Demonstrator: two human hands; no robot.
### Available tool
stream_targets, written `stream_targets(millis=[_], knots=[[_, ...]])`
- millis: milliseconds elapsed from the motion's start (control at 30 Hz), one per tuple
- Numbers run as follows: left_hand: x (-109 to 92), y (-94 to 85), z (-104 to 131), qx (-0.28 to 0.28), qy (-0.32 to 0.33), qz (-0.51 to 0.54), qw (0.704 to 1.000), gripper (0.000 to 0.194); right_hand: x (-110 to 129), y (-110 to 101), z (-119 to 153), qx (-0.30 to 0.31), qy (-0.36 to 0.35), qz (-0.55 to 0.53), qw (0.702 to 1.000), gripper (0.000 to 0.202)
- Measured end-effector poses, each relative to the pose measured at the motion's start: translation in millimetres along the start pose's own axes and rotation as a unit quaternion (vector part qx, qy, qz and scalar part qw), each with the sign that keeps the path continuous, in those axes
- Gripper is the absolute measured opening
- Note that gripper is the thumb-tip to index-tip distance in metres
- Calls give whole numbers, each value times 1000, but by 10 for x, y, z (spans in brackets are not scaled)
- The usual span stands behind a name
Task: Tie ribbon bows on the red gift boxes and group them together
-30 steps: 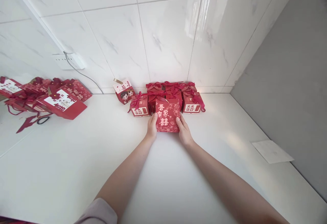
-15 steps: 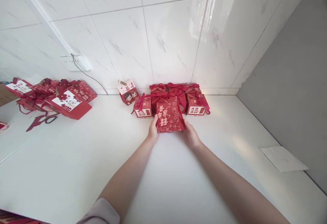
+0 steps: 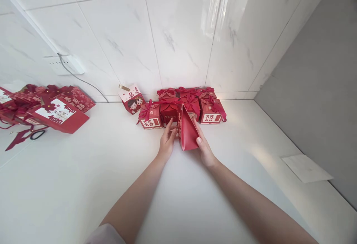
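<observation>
A red triangular gift box (image 3: 189,134) stands turned, with its plain triangular side facing me and its printed face to the left. My right hand (image 3: 205,148) grips its right side, the thumb pressed on the near side. My left hand (image 3: 167,140) is beside the printed face, fingers apart; whether the fingertips touch the box I cannot tell. Directly behind are several red square favour boxes tied with ribbon bows, among them a left front box (image 3: 150,119) and a right front box (image 3: 210,114). The held box hides part of this group.
A white-and-red box with cartoon figures (image 3: 133,101) leans near the tiled wall (image 3: 184,32). To the left lie several red boxes, a larger red box (image 3: 63,114) and scissors (image 3: 36,135). A cable runs from a wall socket (image 3: 65,65). White paper (image 3: 306,168) lies at right.
The triangular box has been turned from its printed face to its plain side. My left hand has loosened from it. The whole view has shifted slightly, moving the surroundings left.
</observation>
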State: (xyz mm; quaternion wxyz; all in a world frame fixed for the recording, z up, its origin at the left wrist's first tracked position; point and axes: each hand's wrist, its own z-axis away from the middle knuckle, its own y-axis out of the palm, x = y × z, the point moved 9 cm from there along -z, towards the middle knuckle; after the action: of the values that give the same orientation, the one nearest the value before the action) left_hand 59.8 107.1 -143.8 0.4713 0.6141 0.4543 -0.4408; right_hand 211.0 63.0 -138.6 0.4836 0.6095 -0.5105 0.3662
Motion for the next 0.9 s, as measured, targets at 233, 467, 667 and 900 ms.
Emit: stream_targets(millis=[233,467,667,900], knots=[[-105,352,152,197,75,-39,977,69,99,105,0,92,-50,37,994,64],[-85,197,117,117,87,-68,987,63,107,209,6,146,1,-77,986,68],[-125,176,119,93,70,-66,991,61,15,174,-20,134,34,-114,984,73],[-9,105,103,52,11,24,998,58,-97,144,-15,125,58,-118,983,72]])
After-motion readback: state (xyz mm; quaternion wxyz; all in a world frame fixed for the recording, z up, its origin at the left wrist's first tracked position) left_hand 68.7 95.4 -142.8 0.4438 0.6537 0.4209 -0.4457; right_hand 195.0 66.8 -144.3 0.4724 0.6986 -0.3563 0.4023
